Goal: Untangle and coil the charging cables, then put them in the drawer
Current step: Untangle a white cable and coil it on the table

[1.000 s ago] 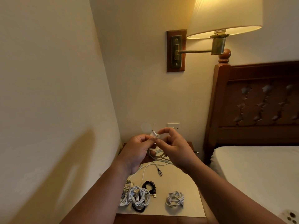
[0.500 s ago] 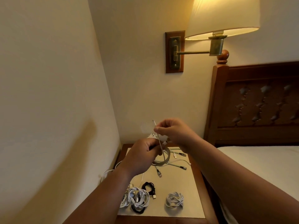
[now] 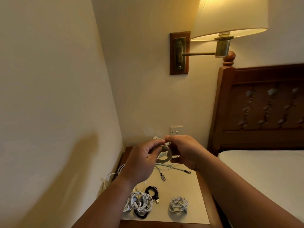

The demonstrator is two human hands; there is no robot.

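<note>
Delta vs half a second ago: our right hand (image 3: 185,152) is no longer raised with the tail pulled up taut. It now sits level with our left hand (image 3: 143,162), and the tail is laid onto the loop. We read that as one more wrap closed on the white cable (image 3: 165,155). The coil looks nearly done, probably just the end left to tuck.

Left hand: fingers curled round the loop's left side, firm grip.
Right hand: forefinger and thumb closed on the loop's right side, pinching near the top; other fingers loosely curled. Neither hand is spread.

The coil is held in the air between both hands, above the far part of the nightstand (image 3: 189,186).

Under and behind the hands, the loose cables (image 3: 174,168) are still spread on the far half, with grey plug ends pointing near and right. One white lead (image 3: 111,176) droops over the left edge.

At the near edge there is a white bundle (image 3: 139,203) with a black cable (image 3: 152,192) just beside it. A small white coil (image 3: 178,204) sits apart to the right. All three are coiled, none stowed.

The drawer is not in view. Our estimate is mid-task: a few cables left to coil, and stowing not started.
</note>
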